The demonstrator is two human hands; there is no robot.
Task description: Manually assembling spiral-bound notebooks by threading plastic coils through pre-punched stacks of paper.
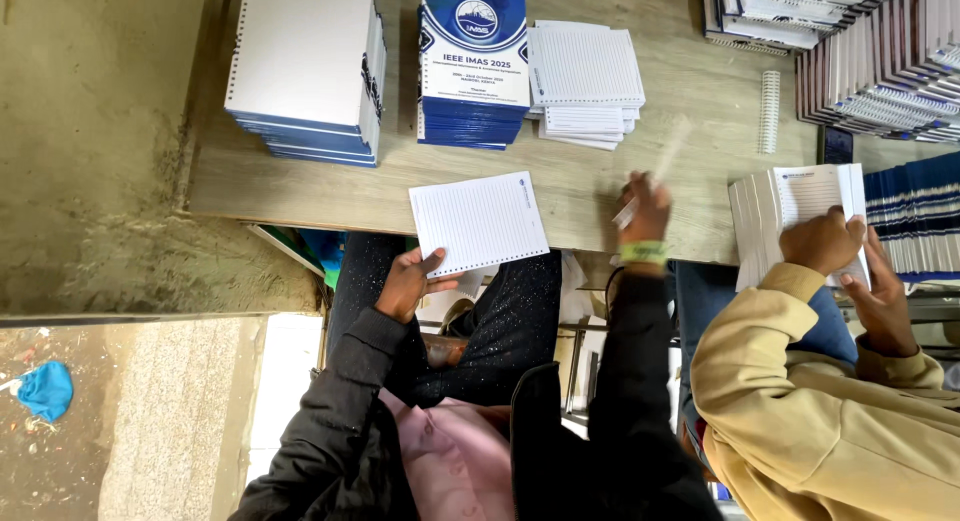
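Looking down past the dark sleeves at the bottom of the frame, the left hand pinched the near corner of a lined pad, thumb on top, fingers under. The pad lay at centre frame, half on the table and overhanging its near edge, which gave the fingers room beneath it. Its punched edge pointed right, toward the other hand.

The right hand, a green band at the wrist, was closed on a white spiral and held it slanted above the wood, right of the pad. The spiral was blurred, so it was probably moving, and how tightly it was held could not be told.

At lower right a co-worker in a tan jacket gripped a sheaf of pages with both hands, apparently squaring them up.

Farther back, across the top of the frame, the stock was sorted by kind, all close to hand: a tall white-topped stack at upper left, blue covers at upper centre, loose lined sheets just beside them, a spare spiral lying alone to the right, and bound books fanned out in the upper right corner.

At lower left a blue rag lay on the floor.
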